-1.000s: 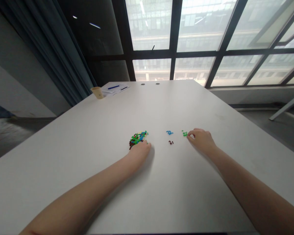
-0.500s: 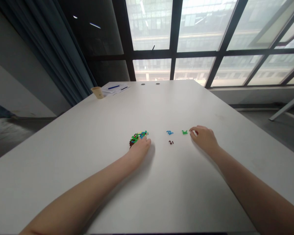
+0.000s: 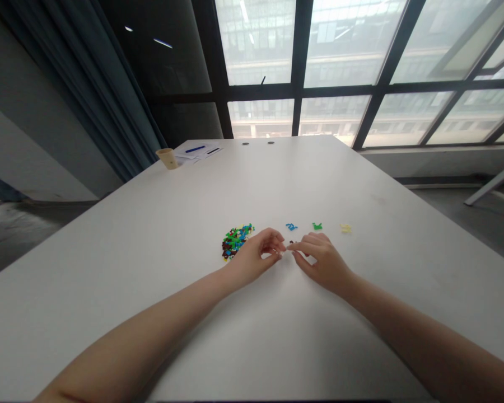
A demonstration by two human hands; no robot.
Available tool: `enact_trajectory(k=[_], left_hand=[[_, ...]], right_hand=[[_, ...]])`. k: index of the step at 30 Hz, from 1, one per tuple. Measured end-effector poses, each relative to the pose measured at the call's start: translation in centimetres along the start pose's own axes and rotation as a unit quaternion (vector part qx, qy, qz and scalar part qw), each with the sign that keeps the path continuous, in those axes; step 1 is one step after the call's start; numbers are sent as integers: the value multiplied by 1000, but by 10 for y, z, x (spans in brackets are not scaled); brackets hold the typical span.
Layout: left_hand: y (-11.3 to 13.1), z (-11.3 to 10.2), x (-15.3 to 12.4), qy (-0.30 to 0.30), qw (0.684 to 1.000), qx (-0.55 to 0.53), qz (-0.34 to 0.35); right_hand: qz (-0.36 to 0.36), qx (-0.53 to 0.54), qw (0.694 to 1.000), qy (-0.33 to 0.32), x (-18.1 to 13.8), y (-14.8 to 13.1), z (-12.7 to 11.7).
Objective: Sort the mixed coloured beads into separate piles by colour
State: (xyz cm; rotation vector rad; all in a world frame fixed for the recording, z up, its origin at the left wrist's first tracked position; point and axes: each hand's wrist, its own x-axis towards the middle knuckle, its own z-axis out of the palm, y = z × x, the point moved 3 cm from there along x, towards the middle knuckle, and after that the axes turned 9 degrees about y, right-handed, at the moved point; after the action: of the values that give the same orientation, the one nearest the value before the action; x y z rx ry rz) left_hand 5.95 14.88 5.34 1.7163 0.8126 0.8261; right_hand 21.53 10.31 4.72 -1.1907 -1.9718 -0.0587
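Your left hand (image 3: 256, 253) swings off the colourful pile (image 3: 234, 239) — nearing your right hand (image 3: 322, 257)! Fingers curve loosely; any pinch, I can't tell.

The left forearm (image 3: 163, 313) is bare and smooth, widening toward eight o'clock, where a crease (image 3: 67, 395) lines the skin. The right forearm (image 3: 420, 324), also bare, thickens toward four o'clock. The left hand (image 3: 256, 252) and right hand (image 3: 322, 261) are bare, with slim fingers (image 3: 301, 246); nails are too small to tell.
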Motion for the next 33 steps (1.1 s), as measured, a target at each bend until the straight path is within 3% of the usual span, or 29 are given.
enact_trajectory(k=[3,6,10,12,22,33], left_hand=[[-5,3,0,4,993,-97,-61],[-9,8,-1,-2,964,-211,-158],[-14,14,-9,-2,879,-342,-332],[-16,18,-12,-15,844,-373,-385],[-19,26,-16,-11,809,-422,-409],[-20,26,-15,-8,810,-420,-408]], right_hand=[[-17,13,1000,23,0,-2,-2],[-34,18,998,56,1,-5,-7],[-49,26,996,73,1,-8,-10],[-53,35,995,72,1,-7,-9],[-52,65,995,48,1,-4,-6],[-58,55,995,52,1,-5,-6]])
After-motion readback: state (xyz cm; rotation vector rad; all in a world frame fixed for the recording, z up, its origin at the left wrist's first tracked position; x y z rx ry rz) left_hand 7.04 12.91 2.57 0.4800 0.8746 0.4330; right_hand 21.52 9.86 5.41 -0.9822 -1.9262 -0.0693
